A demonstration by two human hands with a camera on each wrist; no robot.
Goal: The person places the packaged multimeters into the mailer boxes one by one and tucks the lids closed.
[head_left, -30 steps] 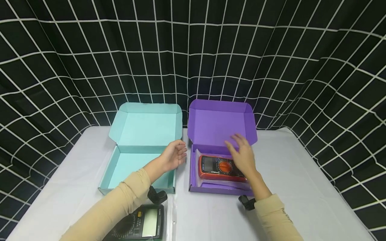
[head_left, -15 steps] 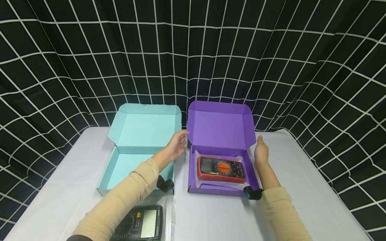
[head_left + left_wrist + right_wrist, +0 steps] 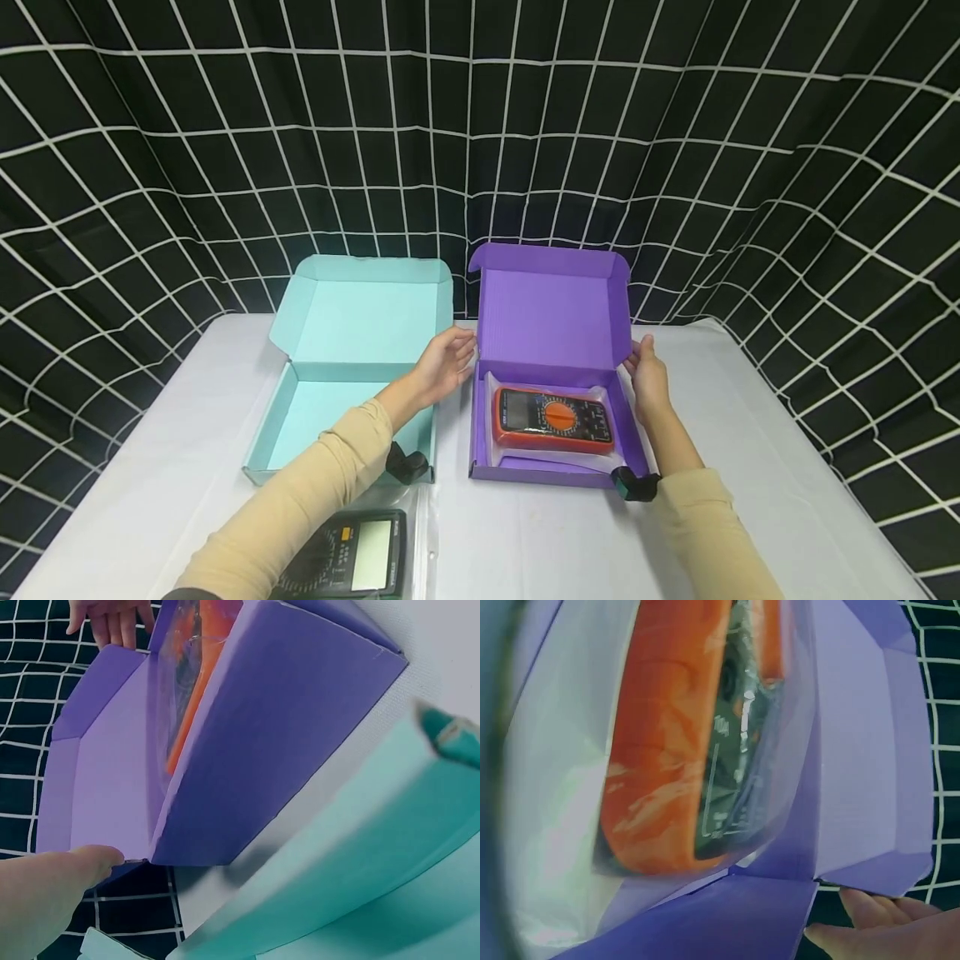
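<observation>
Lid (image 3: 546, 321) of the purple cardboard box (image 3: 521, 474) stands raised between my left hand (image 3: 446, 363) and right hand (image 3: 651, 385), both loosely extended; inside lies a plastic-wrapped orange-and-black multimeter (image 3: 551, 419).

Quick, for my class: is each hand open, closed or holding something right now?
Left hand: open, at the left edge of the purple lid, holding nothing.
Right hand: open, at that lid's right edge, holding nothing.
</observation>
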